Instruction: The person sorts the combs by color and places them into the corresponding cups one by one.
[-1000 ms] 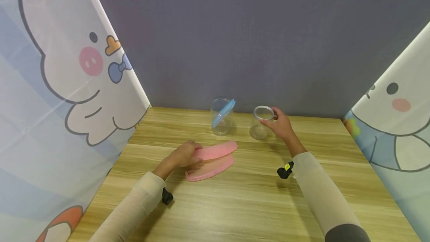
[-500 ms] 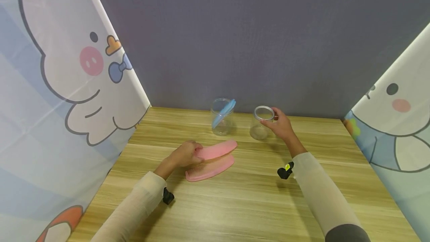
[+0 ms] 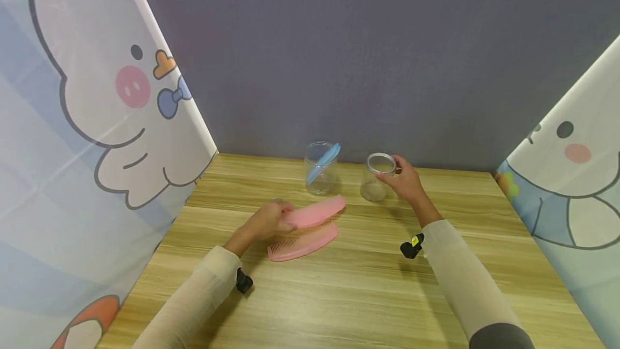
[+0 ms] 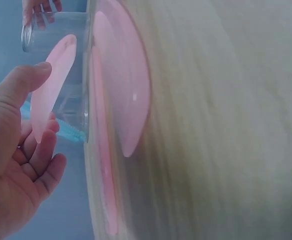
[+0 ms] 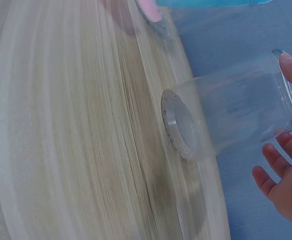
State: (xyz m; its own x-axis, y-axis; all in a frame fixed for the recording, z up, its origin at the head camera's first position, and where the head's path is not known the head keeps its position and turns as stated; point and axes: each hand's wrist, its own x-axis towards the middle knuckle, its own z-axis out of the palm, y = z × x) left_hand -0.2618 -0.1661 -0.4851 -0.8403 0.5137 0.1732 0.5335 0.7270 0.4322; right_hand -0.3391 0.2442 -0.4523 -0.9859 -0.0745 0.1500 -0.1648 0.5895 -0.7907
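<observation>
At the table (image 3: 363, 295), left grip (image 3: 266, 221) clamped on pink comb (image 3: 316, 213); right grip (image 3: 406, 182) clamped on clear jar (image 3: 373, 189), base marks (image 5: 169, 131) illegible

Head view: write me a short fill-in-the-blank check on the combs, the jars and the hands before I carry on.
1. The left hand holds a comb coloured ____.
2. The silver-rimmed jar is gripped near its top by the ____ hand.
3. The other clear jar contains something coloured ____.

Missing words: pink; right; blue.
</observation>
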